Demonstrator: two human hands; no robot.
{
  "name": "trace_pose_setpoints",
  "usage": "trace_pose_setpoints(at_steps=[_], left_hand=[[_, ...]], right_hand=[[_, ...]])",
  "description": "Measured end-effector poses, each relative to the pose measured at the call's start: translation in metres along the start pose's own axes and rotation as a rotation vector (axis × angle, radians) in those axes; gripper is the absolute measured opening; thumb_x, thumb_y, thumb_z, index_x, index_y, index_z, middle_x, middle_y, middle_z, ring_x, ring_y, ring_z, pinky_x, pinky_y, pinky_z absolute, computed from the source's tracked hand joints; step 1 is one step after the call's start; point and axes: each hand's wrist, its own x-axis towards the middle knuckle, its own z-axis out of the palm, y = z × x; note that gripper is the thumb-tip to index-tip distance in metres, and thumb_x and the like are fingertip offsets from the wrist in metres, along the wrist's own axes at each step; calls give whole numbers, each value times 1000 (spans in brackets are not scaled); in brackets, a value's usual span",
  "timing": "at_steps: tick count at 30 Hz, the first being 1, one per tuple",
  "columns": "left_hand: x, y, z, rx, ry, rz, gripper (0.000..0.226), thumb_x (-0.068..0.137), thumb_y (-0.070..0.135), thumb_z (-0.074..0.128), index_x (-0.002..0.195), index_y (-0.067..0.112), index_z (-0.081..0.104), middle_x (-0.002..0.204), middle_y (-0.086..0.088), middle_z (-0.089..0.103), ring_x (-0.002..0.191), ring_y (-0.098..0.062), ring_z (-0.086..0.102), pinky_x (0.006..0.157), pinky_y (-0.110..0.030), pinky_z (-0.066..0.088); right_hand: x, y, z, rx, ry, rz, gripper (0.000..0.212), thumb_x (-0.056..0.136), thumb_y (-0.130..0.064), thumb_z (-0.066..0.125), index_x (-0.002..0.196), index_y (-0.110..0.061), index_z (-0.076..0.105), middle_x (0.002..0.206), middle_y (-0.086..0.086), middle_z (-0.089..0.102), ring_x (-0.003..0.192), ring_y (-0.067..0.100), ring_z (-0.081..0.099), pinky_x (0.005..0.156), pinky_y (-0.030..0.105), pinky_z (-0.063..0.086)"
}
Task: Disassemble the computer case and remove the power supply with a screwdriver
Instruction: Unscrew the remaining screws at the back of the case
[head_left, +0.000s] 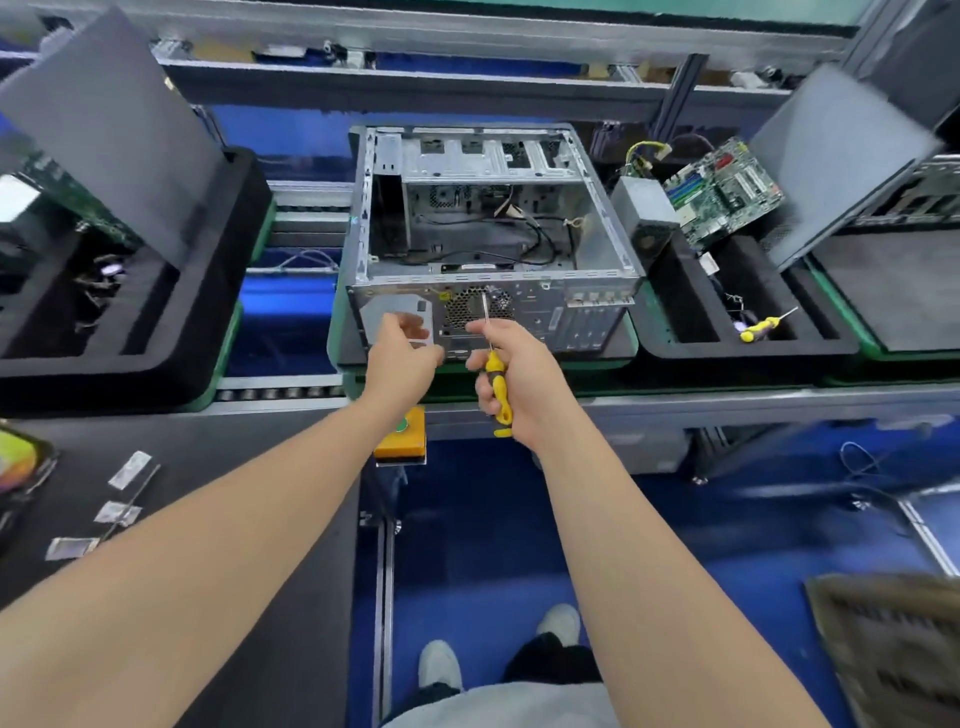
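An open grey computer case (602, 218) lies on a green tray, its rear panel facing me, loose cables inside. My right hand (519, 379) grips a yellow and black screwdriver (497, 387), whose shaft points up at the rear fan grille (470, 307). My left hand (397, 353) hovers in front of the rear panel's rectangular opening (397, 312), fingers loosely curled and holding nothing. A grey power supply (644, 213) stands in the black foam tray to the right of the case.
A green motherboard (724, 189) leans in the right foam tray (675, 332), with a second yellow screwdriver (761, 328) lying there. Another black foam tray (218, 291) sits left. An orange button box (401, 439) hangs below the conveyor edge. Small bags (127, 470) lie on the left bench.
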Motion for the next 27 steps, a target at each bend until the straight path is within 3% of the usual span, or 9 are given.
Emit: trace_pose_setpoints(at_steps=[6,11,14,17,19,21,22,25,27], left_hand=[[21,6,16,60,-138,-36,72,83,11,76,142,21,36,127,0,52,114,-20,52,90,-33,40],[28,24,27,256,-138,-122,52,88,21,71,128,4,41,123,-15,53,110,-32,54,85,-40,47],[10,53,23,642,-400,-217,65,94,47,61,135,-1,44,137,-18,52,120,-31,55,93,-39,49],[8,99,8,1111,-645,117,50,94,59,53,103,14,72,84,4,77,76,-9,73,65,-29,53],[18,131,6,889,-487,477,36,93,54,55,81,26,74,67,14,73,60,2,66,64,-25,54],[36,152,13,660,-281,716,34,86,62,60,98,32,71,86,15,71,77,-1,64,72,-27,51],[49,156,19,679,-318,716,52,83,71,61,115,31,66,104,14,68,92,-5,62,79,-29,48],[81,151,39,994,-701,415,101,72,89,58,149,25,44,149,8,47,135,-19,46,108,-39,37],[98,143,50,1107,-799,307,99,73,83,64,150,23,45,158,7,39,143,-21,39,117,-46,31]], right_hand=[[-2,17,-25,-7,103,136,29,104,-27,50,120,-20,74,78,4,66,50,13,51,41,25,38],[0,16,-45,-12,131,181,29,106,-24,48,121,-18,72,83,7,67,50,13,52,40,26,40],[3,9,-54,-24,146,211,29,106,-24,48,120,-18,72,86,8,67,50,14,52,41,25,40],[8,4,-60,-36,158,229,28,105,-24,49,119,-17,72,86,8,67,49,14,52,41,25,40],[10,4,-61,-37,156,238,28,106,-24,49,119,-16,72,86,8,66,49,14,51,40,25,39],[10,5,-61,-34,146,249,29,107,-22,46,120,-14,71,86,9,65,50,14,49,40,26,39],[10,7,-60,-30,139,253,30,108,-20,44,121,-13,71,87,9,64,50,13,48,40,25,39],[11,10,-59,-37,110,262,33,109,-16,40,124,-10,70,86,9,62,52,12,47,42,24,41],[13,11,-59,-70,85,249,33,110,-16,40,127,-11,67,84,10,61,54,13,50,44,25,44]])
